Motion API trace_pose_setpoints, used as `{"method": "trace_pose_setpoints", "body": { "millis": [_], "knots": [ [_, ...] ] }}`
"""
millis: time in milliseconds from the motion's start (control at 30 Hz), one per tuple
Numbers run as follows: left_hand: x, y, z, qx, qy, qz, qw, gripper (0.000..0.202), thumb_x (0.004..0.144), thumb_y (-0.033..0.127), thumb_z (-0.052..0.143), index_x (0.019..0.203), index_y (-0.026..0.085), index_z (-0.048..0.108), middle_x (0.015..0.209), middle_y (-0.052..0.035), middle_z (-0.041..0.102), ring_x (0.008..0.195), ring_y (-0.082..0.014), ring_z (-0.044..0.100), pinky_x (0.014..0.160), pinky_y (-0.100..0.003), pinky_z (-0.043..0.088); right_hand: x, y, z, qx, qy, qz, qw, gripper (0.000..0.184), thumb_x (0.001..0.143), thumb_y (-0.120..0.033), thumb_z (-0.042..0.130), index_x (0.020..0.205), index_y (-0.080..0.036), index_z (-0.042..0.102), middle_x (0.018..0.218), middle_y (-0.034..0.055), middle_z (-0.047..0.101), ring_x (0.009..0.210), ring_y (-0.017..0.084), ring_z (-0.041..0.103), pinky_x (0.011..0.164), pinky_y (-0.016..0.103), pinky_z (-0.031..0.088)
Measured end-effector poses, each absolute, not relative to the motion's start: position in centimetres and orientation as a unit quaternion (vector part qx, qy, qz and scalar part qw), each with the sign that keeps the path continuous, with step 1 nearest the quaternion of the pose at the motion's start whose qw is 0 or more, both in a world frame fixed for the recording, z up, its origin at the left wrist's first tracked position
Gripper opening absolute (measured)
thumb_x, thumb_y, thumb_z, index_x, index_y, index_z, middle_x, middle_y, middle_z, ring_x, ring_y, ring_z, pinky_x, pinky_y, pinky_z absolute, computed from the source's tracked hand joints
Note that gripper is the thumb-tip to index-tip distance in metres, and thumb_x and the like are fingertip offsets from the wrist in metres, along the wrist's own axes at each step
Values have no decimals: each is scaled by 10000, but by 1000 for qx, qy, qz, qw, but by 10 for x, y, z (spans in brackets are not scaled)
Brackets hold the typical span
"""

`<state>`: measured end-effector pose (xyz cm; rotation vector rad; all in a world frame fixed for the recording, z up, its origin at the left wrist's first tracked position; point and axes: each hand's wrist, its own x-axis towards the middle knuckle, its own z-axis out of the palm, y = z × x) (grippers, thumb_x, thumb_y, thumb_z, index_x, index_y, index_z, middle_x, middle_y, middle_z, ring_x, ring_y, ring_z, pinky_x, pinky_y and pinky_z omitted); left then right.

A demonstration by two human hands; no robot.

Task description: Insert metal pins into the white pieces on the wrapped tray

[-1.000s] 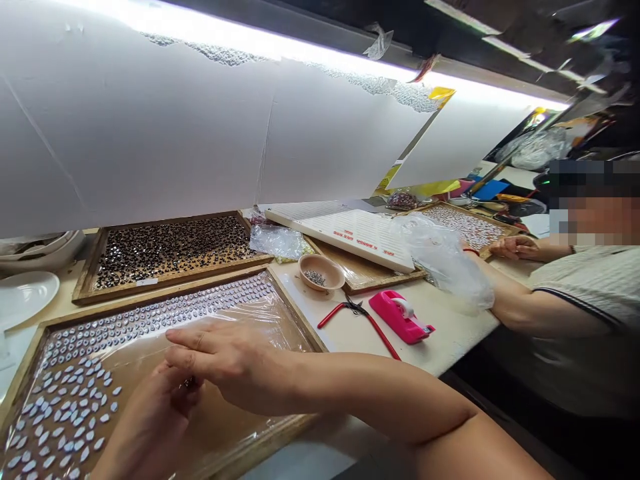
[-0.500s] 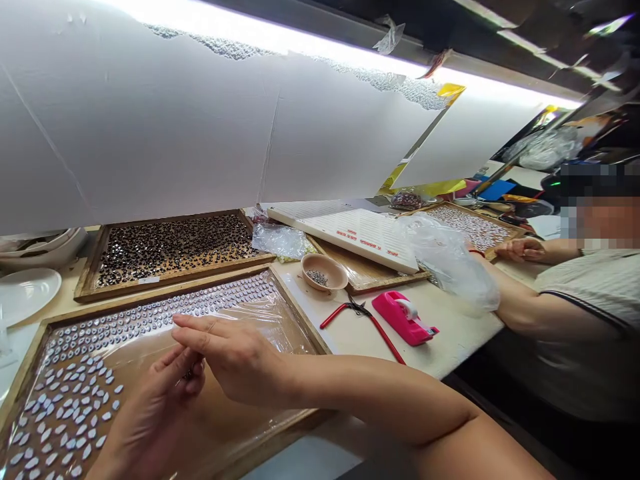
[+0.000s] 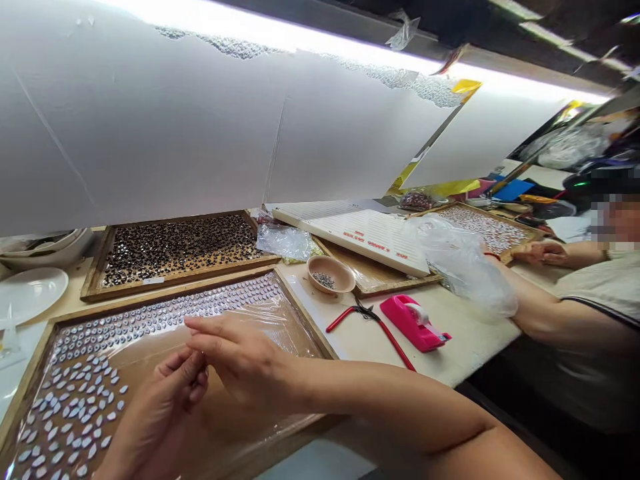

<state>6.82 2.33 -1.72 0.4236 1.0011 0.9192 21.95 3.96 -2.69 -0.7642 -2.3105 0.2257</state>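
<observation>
My left hand (image 3: 167, 393) is closed, its thumb and fingers pinched together over the near wooden tray (image 3: 300, 307). My right hand (image 3: 245, 357) meets it from the right, fingers extended past the left fingertips and thumb side hidden. Whatever lies between the fingertips is too small or too covered to make out. Beneath both hands, clear film covers the brown tray bottom. Rows of small shiny stones (image 3: 165, 310) line its far side, and loose pale leaf-shaped pieces (image 3: 75, 407) are scattered at its left.
Behind stands a tray of dark beads (image 3: 180, 243). To the right are a small bowl with metal bits (image 3: 337, 270), red-handled pliers (image 3: 393, 340) and a pink tape dispenser (image 3: 415, 323). A plastic bag (image 3: 465, 267) lies near a co-worker's arm (image 3: 545, 307). A white plate (image 3: 33, 293) sits left.
The whole view has shifted slightly, so things appear a little farther right. Both hands stay together at the fingertips; a small dark bit seen by the left fingers no longer shows.
</observation>
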Motion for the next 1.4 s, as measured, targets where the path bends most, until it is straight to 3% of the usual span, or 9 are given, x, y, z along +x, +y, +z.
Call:
{"method": "trace_pose_setpoints", "body": {
  "millis": [67, 133, 233, 533, 667, 833, 1167, 1400],
  "knots": [
    [67, 23, -16, 206, 464, 403, 761, 219, 556, 221, 790, 706, 113, 672, 645, 3, 543, 537, -50, 437, 457, -149, 380, 223, 41, -24, -317, -865, 143, 362, 180, 841, -114, 447, 994, -121, 542, 1012, 104, 606, 941, 134, 549, 795, 285, 486],
    [66, 23, -17, 214, 466, 389, 765, 205, 581, 220, 776, 726, 114, 677, 662, -1, 545, 542, -51, 437, 454, -149, 371, 226, 42, -22, -329, -854, 175, 362, 96, 816, -114, 490, 875, -139, 562, 853, 50, 601, 782, 115, 552, 696, 246, 480],
    [66, 22, -18, 223, 460, 373, 774, 191, 602, 218, 762, 742, 114, 684, 666, 2, 536, 554, -48, 442, 459, -140, 357, 229, 42, -20, -338, -848, 182, 366, 72, 795, -115, 494, 804, -141, 562, 790, 40, 572, 704, 114, 522, 637, 240, 457],
    [68, 21, -18, 228, 460, 337, 789, 133, 626, 194, 739, 700, 98, 683, 623, -6, 541, 525, -38, 443, 455, -137, 315, 233, 32, -20, -347, -838, 200, 371, 99, 775, -98, 476, 777, -143, 564, 761, 46, 551, 683, 126, 501, 592, 250, 428],
    [70, 20, -21, 209, 458, 336, 796, 125, 660, 152, 681, 768, 91, 696, 753, -71, 616, 622, -86, 531, 549, -186, 392, 252, 52, -18, -382, -816, 242, 360, 81, 748, -87, 480, 752, -149, 532, 726, 23, 529, 631, 109, 484, 568, 237, 415],
    [70, 18, -26, 201, 461, 309, 807, 165, 678, 76, 572, 793, 72, 690, 751, -106, 641, 633, -120, 573, 596, -232, 425, 277, 100, -33, -481, -801, 177, 309, 90, 715, -78, 490, 703, -148, 544, 693, 11, 529, 600, 106, 471, 564, 238, 384],
    [70, 18, -33, 219, 452, 273, 820, 213, 713, 116, 543, 893, 45, 630, 711, -86, 627, 560, -111, 569, 494, -215, 387, 282, 142, -59, -499, -849, 46, 166, 125, 754, -106, 492, 715, -159, 598, 790, 48, 550, 758, 155, 497, 647, 251, 363],
    [71, 19, -33, 215, 455, 273, 820, 241, 702, 142, 557, 910, 35, 611, 676, -69, 606, 525, -100, 549, 458, -205, 358, 280, 148, -72, -478, -860, 17, 178, 167, 792, -105, 457, 720, -142, 603, 786, 63, 546, 752, 156, 481, 694, 262, 366]
  ]
}}
